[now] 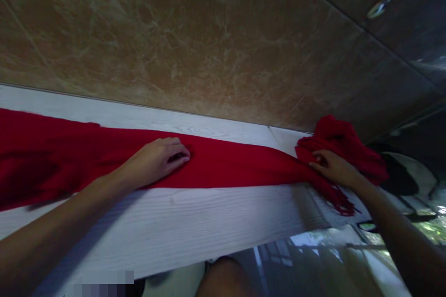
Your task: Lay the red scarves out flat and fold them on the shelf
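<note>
A long red scarf (226,164) lies stretched across a white wood-grain table (195,222). My left hand (158,160) rests on its middle, palm down, fingers curled and pressing the cloth. My right hand (332,167) is at the table's right end, closed on the bunched, fringed end of the scarf (343,146). Red fringe hangs over the table edge just below that hand.
A brown marbled wall (209,41) rises directly behind the table. Dark glossy surfaces and a black-and-white object (406,174) sit off the right end. My knee (223,278) shows under the table's front edge, above a reflective floor.
</note>
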{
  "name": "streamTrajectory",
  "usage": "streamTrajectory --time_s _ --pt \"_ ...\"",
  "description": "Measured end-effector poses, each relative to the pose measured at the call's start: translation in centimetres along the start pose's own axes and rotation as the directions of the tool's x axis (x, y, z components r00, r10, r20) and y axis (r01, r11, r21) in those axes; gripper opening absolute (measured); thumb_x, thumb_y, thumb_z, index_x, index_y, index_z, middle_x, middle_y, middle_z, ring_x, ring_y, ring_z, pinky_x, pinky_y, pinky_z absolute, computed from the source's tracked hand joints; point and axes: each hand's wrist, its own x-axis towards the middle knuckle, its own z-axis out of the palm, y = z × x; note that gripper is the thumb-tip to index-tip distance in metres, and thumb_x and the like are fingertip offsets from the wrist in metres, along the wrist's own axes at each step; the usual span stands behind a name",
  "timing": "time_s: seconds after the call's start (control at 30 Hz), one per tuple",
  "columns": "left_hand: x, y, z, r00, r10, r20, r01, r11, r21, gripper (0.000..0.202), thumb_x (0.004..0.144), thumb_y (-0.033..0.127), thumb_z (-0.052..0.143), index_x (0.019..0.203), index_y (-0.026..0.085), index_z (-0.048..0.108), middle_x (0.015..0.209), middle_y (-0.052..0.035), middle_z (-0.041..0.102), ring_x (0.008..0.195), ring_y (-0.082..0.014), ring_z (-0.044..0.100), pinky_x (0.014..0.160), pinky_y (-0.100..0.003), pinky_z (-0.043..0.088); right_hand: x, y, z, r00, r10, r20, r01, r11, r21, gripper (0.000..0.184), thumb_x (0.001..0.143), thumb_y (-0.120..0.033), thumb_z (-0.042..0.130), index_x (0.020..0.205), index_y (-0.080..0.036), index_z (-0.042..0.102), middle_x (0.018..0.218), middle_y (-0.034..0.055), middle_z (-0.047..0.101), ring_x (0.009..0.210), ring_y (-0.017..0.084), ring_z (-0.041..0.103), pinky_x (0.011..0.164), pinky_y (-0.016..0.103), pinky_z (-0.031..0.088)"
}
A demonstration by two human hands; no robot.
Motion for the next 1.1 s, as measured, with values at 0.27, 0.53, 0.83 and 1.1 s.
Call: streamTrajectory --time_s 0.27,0.53,0.83,1.1 --pt "-0.7 -1.9 -1.9 0.949 -0.236 -0.209 0.286 0.924 0.254 0.043 0.101 0.056 0.049 0.111 0.025 0.076 0.117 -0.0133 0.075 0.106 -0.0349 0.068 0.094 -0.049 0.055 -0.7 -0.3 1.2 0.985 -0.162 0.062 0.142 0.958 0.248 0.051 0.086 -0.066 0.059 0.110 -0.026 0.078 0.127 0.0138 0.079 0.122 0.034 0.073 0.114 0.049 0.055" --pt "-0.6 -1.3 -2.5 0.933 -0.353 -0.071 0.356 0.876 0.326 0.037 0.102 0.044 0.042 0.102 0.024 0.073 0.119 -0.0140 0.077 0.116 -0.0374 0.068 0.100 -0.053 0.052 -1.7 -0.2 -0.7 0.996 -0.002 -0.094 0.033 0.946 0.322 0.044 0.085 -0.067 0.053 0.089 -0.027 0.070 0.096 0.0124 0.079 0.096 0.036 0.075 0.097 0.053 0.060" --pt "-0.9 -0.6 -6.2 0.774 -0.561 -0.293 0.596 0.802 0.042 0.033 0.098 0.049 0.040 0.111 0.025 0.060 0.096 -0.0027 0.076 0.086 -0.0224 0.069 0.077 -0.027 0.049 -2.9 -3.8 -8.1 0.988 0.036 -0.149 0.023 0.925 0.380 0.056 0.078 -0.078 0.069 0.099 -0.026 0.076 0.110 0.0103 0.079 0.105 0.035 0.072 0.100 0.052 0.057" --pt "-5.1 -3.8 -11.8 0.571 -0.661 -0.487 0.690 0.708 -0.152 0.037 0.084 0.061 0.055 0.078 0.027 0.067 0.070 0.0084 0.068 0.082 -0.0209 0.064 0.078 -0.032 0.046 -2.2 -6.9 -9.8 0.937 -0.107 0.332 -0.058 0.891 0.451 0.073 0.072 -0.091 0.074 0.089 -0.021 0.081 0.096 0.0098 0.079 0.081 0.027 0.069 0.074 0.039 0.058"
